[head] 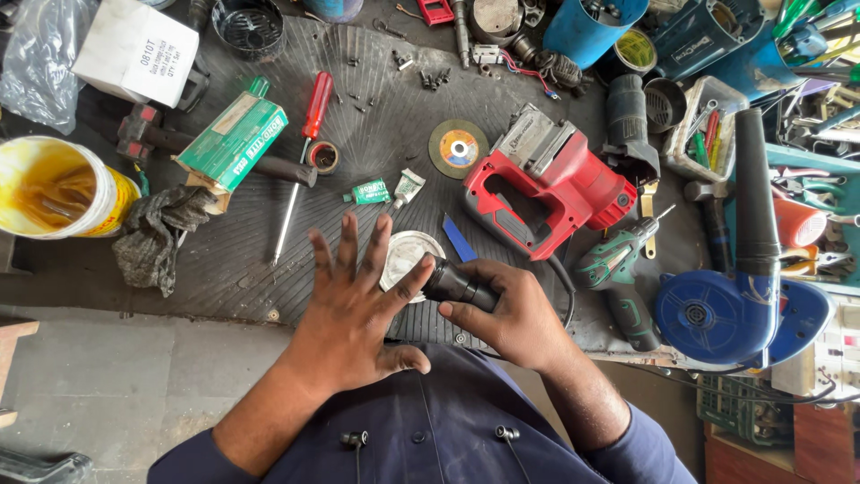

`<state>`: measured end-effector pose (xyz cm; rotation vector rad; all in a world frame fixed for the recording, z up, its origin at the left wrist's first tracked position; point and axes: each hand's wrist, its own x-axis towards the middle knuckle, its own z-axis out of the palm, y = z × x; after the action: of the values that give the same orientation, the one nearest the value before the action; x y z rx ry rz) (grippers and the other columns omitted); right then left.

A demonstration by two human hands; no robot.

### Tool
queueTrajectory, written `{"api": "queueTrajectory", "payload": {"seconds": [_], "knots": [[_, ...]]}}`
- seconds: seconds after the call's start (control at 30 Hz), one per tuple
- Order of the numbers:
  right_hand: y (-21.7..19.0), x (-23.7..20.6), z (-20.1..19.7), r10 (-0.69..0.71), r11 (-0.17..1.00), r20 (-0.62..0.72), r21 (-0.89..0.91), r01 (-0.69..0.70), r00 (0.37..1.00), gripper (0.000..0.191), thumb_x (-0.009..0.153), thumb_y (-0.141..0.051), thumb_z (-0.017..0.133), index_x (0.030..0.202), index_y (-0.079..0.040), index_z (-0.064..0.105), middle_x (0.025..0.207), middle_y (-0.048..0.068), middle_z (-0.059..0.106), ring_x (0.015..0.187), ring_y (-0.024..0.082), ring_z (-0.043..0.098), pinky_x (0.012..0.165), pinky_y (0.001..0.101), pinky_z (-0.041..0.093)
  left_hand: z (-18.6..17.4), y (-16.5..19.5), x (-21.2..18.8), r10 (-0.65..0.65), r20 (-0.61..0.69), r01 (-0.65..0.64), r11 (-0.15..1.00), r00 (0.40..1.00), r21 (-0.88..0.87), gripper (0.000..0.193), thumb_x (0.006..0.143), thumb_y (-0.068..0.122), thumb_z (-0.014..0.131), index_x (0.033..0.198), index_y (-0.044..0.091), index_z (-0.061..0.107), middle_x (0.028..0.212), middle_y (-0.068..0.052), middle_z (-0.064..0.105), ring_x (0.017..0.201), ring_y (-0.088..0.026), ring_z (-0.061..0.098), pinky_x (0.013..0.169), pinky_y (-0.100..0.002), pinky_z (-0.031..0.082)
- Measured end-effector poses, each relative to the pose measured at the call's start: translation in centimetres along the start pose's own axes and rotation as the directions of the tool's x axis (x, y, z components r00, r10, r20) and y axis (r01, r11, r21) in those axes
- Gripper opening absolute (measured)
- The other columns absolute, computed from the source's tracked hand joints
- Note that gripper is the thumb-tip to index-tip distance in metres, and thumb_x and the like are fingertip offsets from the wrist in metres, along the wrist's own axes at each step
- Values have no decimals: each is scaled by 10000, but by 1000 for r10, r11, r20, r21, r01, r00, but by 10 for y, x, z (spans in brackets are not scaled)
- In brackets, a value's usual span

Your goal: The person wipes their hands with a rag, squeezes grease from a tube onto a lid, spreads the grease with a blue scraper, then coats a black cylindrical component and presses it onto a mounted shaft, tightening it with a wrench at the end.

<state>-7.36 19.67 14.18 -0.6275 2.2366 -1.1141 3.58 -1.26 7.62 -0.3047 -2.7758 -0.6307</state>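
Hands [358, 305], black ribbed mat [376, 116], cluttered workbench [107, 278]

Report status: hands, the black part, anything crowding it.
Right hand shut on black cylindrical part. Left hand open, fingers spread, fingertip touching the part. Round metal lid beneath; red power tool just beyond.

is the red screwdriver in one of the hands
No, the red screwdriver lies on the black mat, apart from both hands; the right hand grips a black cylinder and the left hand is spread open.
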Motion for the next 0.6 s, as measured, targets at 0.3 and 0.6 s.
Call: {"api": "queueTrajectory", "payload": {"seconds": [0.3, 0.6], "knots": [[12, 5, 3, 82, 995, 6, 62, -83, 997, 428, 800, -274, 824, 1100, 19, 740, 752, 41, 700, 680, 59, 596, 610, 272, 512, -6, 6, -2, -43, 103, 30, 992, 994, 121, 1012, 779, 873, 457, 1617, 347, 242, 1694, -148, 134, 1536, -477, 27, 1091, -827, -26], [28, 3, 2, 213, 936, 99, 265, -232, 972, 369, 802, -225, 806, 1079, 11, 744, 615, -2, 619, 516, 50, 548, 463, 246, 434, 4, -6, -13, 4, 143, -33, 979, 990, 200, 936, 828, 819, 495, 1621, 423, 197, 1713, -94, 107, 1547, -436, 27, 1097, -811, -24]]}}
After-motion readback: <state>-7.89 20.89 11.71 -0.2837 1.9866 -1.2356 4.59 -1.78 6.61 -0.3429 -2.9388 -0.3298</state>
